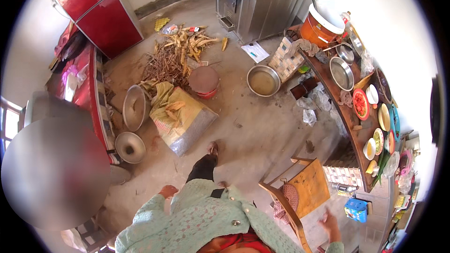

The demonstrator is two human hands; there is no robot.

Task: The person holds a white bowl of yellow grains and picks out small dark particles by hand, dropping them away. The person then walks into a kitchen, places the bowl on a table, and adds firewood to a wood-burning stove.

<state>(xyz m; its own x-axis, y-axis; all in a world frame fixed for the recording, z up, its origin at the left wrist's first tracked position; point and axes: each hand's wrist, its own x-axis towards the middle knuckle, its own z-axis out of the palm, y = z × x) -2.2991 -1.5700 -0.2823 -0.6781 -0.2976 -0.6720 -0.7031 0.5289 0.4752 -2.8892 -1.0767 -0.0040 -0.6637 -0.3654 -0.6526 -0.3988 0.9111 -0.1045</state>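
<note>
My left hand (168, 191) hangs beside my pale green knitted sleeve, over the floor. Its fingers are too small and curled out of sight to read. At the lower right, my right hand (331, 226) is held out beside a wooden chair (309, 187), its fingers apart and nothing visible in them. A red-patterned cloth (287, 201) hangs on the chair's back. One of my shoes (213, 148) shows ahead of me on the floor, close to a yellow and white sack (185, 119).
Sticks and corn husks (178, 56) lie heaped near a red lidded bucket (204, 82). A metal basin (263, 81) stands on the floor. Along the right wall, a wooden counter (335, 96) carries bowls and dishes. A metal stove (262, 14) and red fridge (110, 23) stand at the back.
</note>
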